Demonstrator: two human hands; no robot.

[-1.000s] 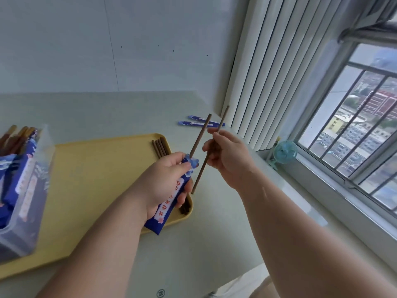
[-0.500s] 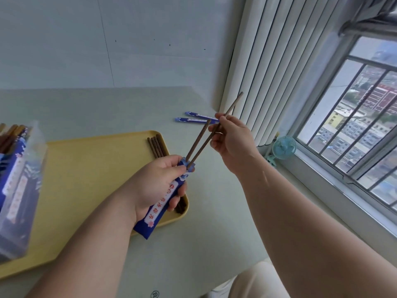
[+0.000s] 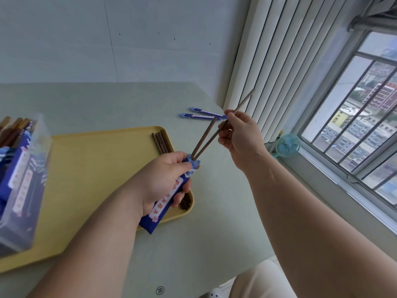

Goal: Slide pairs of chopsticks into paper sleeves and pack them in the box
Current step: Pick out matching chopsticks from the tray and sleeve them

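1. done: the box at the left edge of the yellow tray already holds several sleeved pairs, standing upright.
2. in hand: the left hand grasps a blue paper sleeve above the tray corner. one chopstick stands in its mouth. the right hand pinches the second chopstick, whose tip is at the same mouth.
3. left: both sticks need to go deep, then the pair goes to the box. more loose chopsticks lie on the tray, and two spare sleeves on the table.
4. change: one second ago the second stick hangs outside, beside the sleeve; now its tip meets the opening.
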